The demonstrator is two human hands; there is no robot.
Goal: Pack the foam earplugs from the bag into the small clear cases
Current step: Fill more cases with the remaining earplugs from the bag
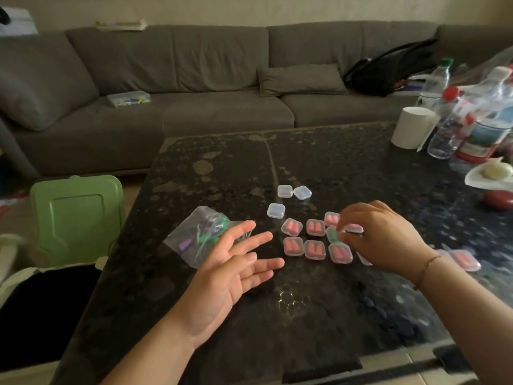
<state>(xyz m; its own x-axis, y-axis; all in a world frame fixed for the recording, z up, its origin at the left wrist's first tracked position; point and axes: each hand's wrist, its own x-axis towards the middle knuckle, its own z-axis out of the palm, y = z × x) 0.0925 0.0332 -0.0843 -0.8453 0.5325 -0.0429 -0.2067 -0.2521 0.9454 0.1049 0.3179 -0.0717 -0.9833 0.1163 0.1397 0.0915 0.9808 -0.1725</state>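
Note:
A clear plastic bag [198,232] with green and purple foam earplugs lies on the dark table [222,168], left of centre. My left hand [236,262] hovers open, palm up, just right of the bag, holding nothing. Several small clear cases filled with pink earplugs [315,227] sit in two rows at the middle. My right hand [377,237] curls over the right end of the rows and pinches a case with a green earplug [331,234] in it. Three empty closed cases [285,191] lie behind the rows. Another filled case [463,259] shows beyond my right wrist.
Plastic bottles [444,126], a white paper roll [410,132] and a plate with food [491,176] crowd the table's right side. A green lidded bin [77,215] stands left of the table. A grey sofa [194,93] with a black bag [394,68] runs behind.

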